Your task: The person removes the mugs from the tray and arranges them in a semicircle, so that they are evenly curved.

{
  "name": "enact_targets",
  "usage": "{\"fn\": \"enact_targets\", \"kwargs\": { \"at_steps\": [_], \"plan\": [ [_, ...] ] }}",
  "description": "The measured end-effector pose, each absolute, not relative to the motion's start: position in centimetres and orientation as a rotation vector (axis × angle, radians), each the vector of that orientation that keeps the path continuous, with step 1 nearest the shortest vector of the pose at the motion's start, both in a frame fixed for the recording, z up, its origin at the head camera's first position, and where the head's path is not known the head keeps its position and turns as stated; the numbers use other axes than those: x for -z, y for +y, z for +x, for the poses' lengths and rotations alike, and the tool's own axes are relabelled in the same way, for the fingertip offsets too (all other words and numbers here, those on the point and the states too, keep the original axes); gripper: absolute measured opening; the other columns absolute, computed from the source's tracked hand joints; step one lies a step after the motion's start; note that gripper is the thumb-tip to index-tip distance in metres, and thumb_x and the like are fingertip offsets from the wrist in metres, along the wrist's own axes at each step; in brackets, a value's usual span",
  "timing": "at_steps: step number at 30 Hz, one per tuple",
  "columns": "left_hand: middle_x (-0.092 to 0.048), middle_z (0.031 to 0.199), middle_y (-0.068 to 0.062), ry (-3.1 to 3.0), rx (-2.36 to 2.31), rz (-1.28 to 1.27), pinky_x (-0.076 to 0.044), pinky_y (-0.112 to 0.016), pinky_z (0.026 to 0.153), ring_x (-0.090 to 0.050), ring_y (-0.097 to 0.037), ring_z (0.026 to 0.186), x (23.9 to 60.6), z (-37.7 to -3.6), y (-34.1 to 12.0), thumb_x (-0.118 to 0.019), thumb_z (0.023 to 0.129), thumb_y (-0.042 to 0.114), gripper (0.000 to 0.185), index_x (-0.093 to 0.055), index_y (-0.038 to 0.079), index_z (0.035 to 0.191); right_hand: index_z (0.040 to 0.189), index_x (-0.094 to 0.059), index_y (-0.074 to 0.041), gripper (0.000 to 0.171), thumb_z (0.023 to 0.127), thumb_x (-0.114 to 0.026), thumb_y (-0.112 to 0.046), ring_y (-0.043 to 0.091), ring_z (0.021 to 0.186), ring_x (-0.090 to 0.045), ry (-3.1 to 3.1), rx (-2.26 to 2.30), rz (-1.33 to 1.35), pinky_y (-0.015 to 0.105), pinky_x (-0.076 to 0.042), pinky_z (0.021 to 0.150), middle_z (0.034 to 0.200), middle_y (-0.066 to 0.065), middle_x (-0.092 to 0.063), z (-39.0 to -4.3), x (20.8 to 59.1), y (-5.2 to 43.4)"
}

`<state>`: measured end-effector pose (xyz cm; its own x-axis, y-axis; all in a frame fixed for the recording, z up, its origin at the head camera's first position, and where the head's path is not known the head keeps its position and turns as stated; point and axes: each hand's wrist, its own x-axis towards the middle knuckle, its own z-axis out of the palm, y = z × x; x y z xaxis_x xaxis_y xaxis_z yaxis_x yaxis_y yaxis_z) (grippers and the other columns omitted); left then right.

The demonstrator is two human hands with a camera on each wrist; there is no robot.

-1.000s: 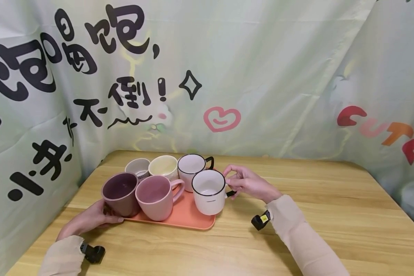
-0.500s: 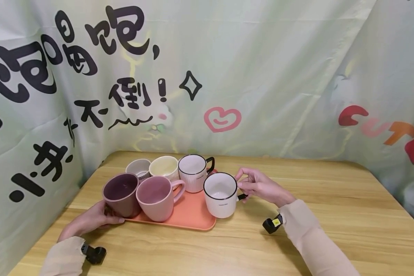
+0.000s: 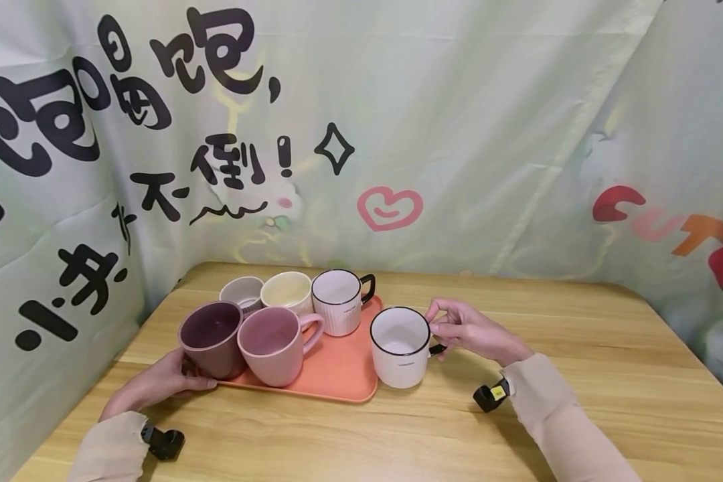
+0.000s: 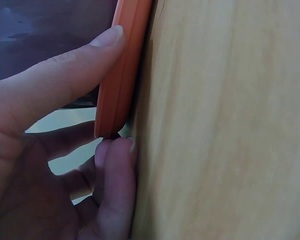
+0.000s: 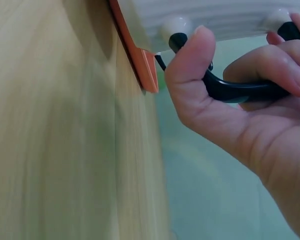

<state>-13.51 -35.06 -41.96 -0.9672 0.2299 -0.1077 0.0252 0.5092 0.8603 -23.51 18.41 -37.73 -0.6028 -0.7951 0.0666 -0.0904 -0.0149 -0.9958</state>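
Observation:
My right hand (image 3: 478,333) grips the black handle (image 5: 240,90) of a white mug (image 3: 400,361) with a black rim. The mug is upright, at the right edge of the orange tray (image 3: 337,371); the right wrist view shows it raised above the table. My left hand (image 3: 156,383) holds the tray's near left corner, thumb (image 4: 65,75) against the rim and fingers bent around the corner. Beside that hand, a dark maroon cup (image 3: 213,345) stands on the tray. To its right is a pink mug (image 3: 271,351) with its handle pointing right.
In the tray's back row stand a grey cup (image 3: 241,289), a cream cup (image 3: 286,291) and a second white mug (image 3: 337,304) with a black handle. Wooden tabletop (image 3: 578,375) extends to the right and front. A printed curtain (image 3: 458,134) hangs behind.
My right hand has carried the white mug rightward and slightly nearer, from over the tray to its right edge. My left hand and the tray have stayed put.

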Motion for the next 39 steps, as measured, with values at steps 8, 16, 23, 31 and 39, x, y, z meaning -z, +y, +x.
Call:
{"fn": "enact_targets", "kwargs": {
  "at_steps": [8, 16, 23, 31, 39],
  "plan": [
    [-0.054, 0.098, -0.011, 2.563, -1.408, 0.201, -0.047, -0.028, 0.063, -0.053, -0.018, 0.077, 41.8, -13.5, -35.1, -0.082, 0.085, 0.010, 0.068, -0.037, -0.017, 0.129, 0.105, -0.053, -0.008, 0.012, 0.103, -0.048, 0.002, 0.018, 0.060, -0.035, 1.695, 1.601, -1.004, 0.038, -0.057, 0.070, 0.067, -0.002, -0.038, -23.5, 37.9, 19.9],
    [-0.051, 0.089, -0.008, 2.555, -1.398, 0.190, -0.047, -0.028, 0.058, -0.051, -0.015, 0.066, 41.5, -13.5, -35.1, -0.081, 0.086, 0.009, 0.063, -0.038, -0.015, 0.125, 0.108, -0.053, -0.005, 0.010, 0.104, -0.048, 0.002, 0.010, 0.070, -0.055, 1.669, 1.563, -0.994, 0.047, -0.058, 0.076, 0.093, 0.005, -0.067, -23.9, 38.0, 21.3],
    [-0.055, 0.103, -0.012, 2.569, -1.393, 0.199, -0.047, -0.028, 0.064, -0.053, -0.019, 0.081, 41.6, -13.5, -35.1, -0.082, 0.086, 0.009, 0.070, -0.036, -0.017, 0.132, 0.111, -0.055, -0.001, 0.014, 0.104, -0.045, 0.006, 0.022, 0.088, -0.068, 1.602, 1.589, -1.033, 0.053, -0.057, 0.079, 0.106, 0.015, -0.068, -24.8, 38.4, 22.4],
    [-0.052, 0.091, -0.008, 2.562, -1.398, 0.192, -0.047, -0.028, 0.059, -0.051, -0.016, 0.069, 41.8, -13.4, -35.1, -0.081, 0.086, 0.010, 0.064, -0.038, -0.015, 0.127, 0.116, -0.060, 0.000, 0.026, 0.102, -0.041, 0.012, 0.029, 0.091, -0.070, 1.465, 1.625, -1.082, 0.051, -0.056, 0.084, 0.110, 0.013, -0.070, -25.6, 38.8, 23.8],
    [-0.051, 0.085, -0.007, 2.541, -1.414, 0.199, -0.047, -0.027, 0.057, -0.051, -0.015, 0.065, 41.9, -13.5, -35.2, -0.081, 0.087, 0.009, 0.056, -0.042, -0.013, 0.120, 0.117, -0.066, -0.003, 0.031, 0.103, -0.042, 0.010, 0.024, 0.095, -0.069, 1.563, 1.658, -1.028, 0.047, -0.056, 0.085, 0.110, 0.007, -0.067, -25.5, 39.2, 24.6]
  ]
}}
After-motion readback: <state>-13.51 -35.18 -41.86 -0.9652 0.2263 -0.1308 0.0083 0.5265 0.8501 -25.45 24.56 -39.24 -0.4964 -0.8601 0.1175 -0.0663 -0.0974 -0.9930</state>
